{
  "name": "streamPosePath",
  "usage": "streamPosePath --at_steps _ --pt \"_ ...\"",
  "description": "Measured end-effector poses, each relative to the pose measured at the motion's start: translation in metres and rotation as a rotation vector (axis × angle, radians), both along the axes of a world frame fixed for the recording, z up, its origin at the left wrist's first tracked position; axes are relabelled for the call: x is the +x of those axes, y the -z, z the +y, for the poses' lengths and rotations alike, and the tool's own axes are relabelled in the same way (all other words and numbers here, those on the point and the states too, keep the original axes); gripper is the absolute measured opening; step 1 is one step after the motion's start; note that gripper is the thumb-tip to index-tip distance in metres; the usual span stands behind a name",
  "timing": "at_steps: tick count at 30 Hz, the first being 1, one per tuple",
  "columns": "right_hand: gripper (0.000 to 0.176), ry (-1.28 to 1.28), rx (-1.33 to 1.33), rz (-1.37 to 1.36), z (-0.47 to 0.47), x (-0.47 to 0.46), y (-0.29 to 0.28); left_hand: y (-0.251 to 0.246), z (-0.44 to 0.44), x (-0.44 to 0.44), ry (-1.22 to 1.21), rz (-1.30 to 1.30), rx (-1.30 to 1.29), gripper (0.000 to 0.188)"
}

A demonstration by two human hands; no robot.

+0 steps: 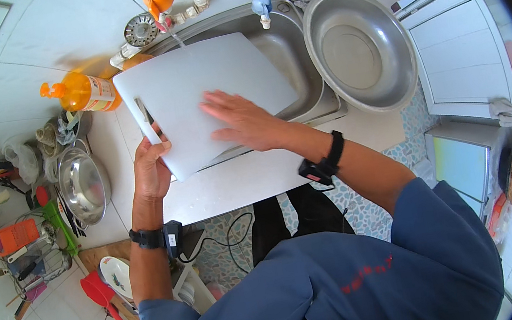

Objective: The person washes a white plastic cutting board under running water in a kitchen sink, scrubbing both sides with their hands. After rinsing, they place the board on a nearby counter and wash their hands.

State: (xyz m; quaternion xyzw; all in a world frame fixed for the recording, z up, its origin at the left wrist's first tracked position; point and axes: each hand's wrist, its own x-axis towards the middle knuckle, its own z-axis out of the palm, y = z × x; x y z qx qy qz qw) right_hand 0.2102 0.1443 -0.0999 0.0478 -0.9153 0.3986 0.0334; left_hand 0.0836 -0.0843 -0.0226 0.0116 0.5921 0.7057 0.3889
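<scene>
A white plastic cutting board (pixel 218 71) lies tilted over the stainless steel sink (pixel 292 50). Its slotted left edge is gripped by my left hand (pixel 152 165), thumb on top and fingers partly hidden beneath. My right hand (pixel 245 122) rests flat on the board's face or just over it, fingers spread. Water runs from the tap with the orange handle (pixel 158 1) onto the board's far edge. A second tap, with a blue handle (pixel 261 5), hangs over the sink.
A large metal basin (pixel 359 50) stands right of the sink. On the left are an orange soap bottle (pixel 87 92), a steel pot (pixel 83 185) and a rack of utensils (pixel 37 257). The white counter's front edge (pixel 237 202) runs before my body. A cable hangs below it.
</scene>
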Motion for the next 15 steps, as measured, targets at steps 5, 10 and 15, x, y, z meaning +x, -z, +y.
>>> streamPosePath --at_steps 5,10,15 --pt "0.077 0.285 -0.058 -0.3 0.07 0.029 0.048 -0.007 -0.011 0.007 -0.013 -0.012 0.021 0.064" --pt "0.073 0.527 -0.258 -0.581 0.113 0.017 0.057 -0.025 -0.017 0.015 -0.031 0.003 -0.01 0.065" --pt "0.075 0.478 -0.114 -0.348 0.109 -0.02 0.041 -0.039 -0.014 0.024 -0.108 -0.002 -0.026 0.063"
